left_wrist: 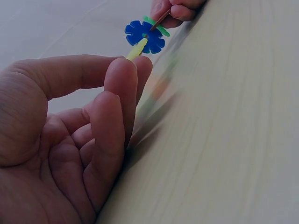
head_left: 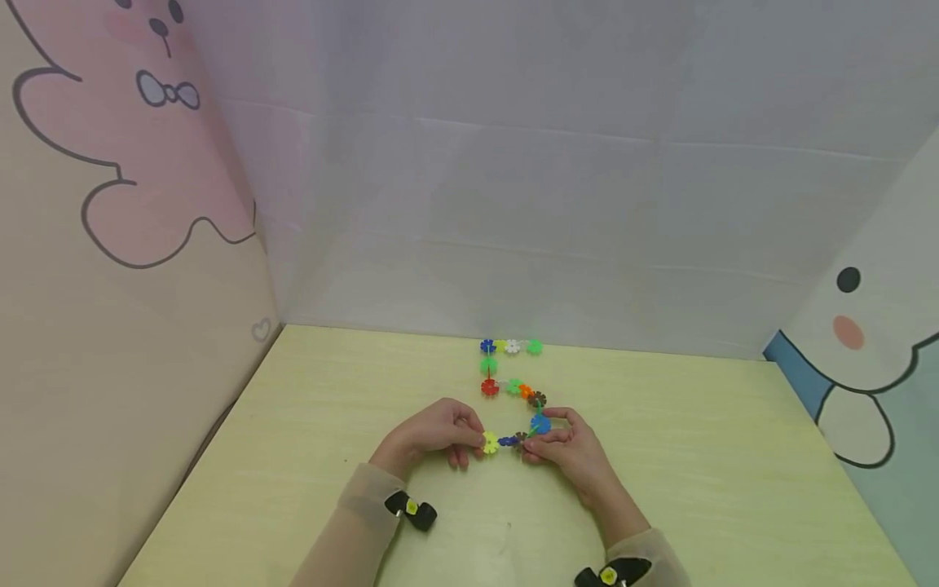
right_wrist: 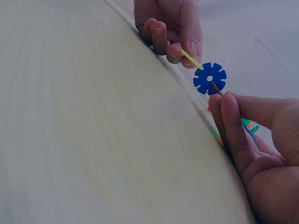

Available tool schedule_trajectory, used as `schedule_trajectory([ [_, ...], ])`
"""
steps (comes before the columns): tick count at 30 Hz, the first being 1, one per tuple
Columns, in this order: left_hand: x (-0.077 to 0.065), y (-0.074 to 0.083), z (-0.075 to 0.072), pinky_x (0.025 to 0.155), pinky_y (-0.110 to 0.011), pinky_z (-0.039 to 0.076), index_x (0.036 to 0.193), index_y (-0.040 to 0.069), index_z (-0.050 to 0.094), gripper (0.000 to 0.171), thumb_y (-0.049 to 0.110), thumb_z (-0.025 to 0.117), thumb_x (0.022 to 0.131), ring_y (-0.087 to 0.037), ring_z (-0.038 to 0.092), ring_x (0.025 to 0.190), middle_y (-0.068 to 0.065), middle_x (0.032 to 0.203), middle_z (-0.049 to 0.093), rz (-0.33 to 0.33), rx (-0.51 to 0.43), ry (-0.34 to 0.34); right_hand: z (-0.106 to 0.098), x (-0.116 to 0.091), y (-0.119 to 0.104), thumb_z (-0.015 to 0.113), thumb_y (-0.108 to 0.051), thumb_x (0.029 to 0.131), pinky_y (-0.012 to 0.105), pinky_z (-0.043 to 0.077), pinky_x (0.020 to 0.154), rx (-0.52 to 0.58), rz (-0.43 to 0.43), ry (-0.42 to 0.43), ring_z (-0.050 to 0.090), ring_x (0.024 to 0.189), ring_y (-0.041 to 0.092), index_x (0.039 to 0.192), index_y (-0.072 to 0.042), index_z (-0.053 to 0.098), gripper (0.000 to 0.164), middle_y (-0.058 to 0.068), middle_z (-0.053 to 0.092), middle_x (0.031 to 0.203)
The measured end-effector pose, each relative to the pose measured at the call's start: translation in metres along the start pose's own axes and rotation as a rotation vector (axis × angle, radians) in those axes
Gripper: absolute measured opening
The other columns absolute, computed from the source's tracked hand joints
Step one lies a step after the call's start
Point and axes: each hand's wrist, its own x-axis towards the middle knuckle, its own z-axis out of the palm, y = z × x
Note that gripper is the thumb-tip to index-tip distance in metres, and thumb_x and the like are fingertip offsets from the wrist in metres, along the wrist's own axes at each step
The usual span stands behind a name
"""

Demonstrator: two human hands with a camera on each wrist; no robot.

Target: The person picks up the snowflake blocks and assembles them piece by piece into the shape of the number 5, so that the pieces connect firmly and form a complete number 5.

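Between thumb and fingertips my left hand [head_left: 443,430] pinches a yellow notched snowflake disc [head_left: 490,443]. My right hand [head_left: 575,458] pinches a brown snowflake disc [right_wrist: 216,88] by its edge. Joining the two is a dark blue snowflake disc [right_wrist: 210,78], standing at an angle to both, with the yellow and the brown slotted into its rim. A lighter blue disc [head_left: 540,424] lies at the right fingers, linked by green pieces to the brown ones. In the left wrist view the yellow disc [left_wrist: 138,49] shows edge-on above the fingertips.
Farther back, the same chain winds over the pale wooden table [head_left: 293,489]: an orange disc [head_left: 526,391], a red disc [head_left: 490,387], green ones, and a blue disc [head_left: 487,346] at a corner. A white curtain [head_left: 513,204] hangs behind the table's far edge.
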Motion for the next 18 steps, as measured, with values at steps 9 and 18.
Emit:
schedule_trajectory([
  [9,0.0034,0.0010,0.0063,0.052,-0.025,0.054,0.094,0.001,0.075,0.009,0.007,0.076,0.101,-0.014,0.068,0.056,-0.009,0.082,0.079,0.001,0.026,0.034,0.0011,0.0004,0.0003,0.076,0.010,0.097,0.036,0.066,0.083,-0.004,-0.004,0.009,0.082,0.082,0.025,0.151,0.007,0.036,0.068,0.017,0.080,0.094],
  [18,0.0039,0.0018,0.0100,0.050,-0.024,0.052,0.094,-0.001,0.074,0.007,0.002,0.075,0.100,-0.013,0.067,0.057,-0.011,0.081,0.079,-0.006,-0.022,0.059,0.0008,0.0012,0.0016,0.075,0.010,0.098,0.036,0.066,0.083,-0.019,-0.014,0.010,0.082,0.082,0.026,0.152,0.006,0.035,0.067,0.020,0.080,0.094],
])
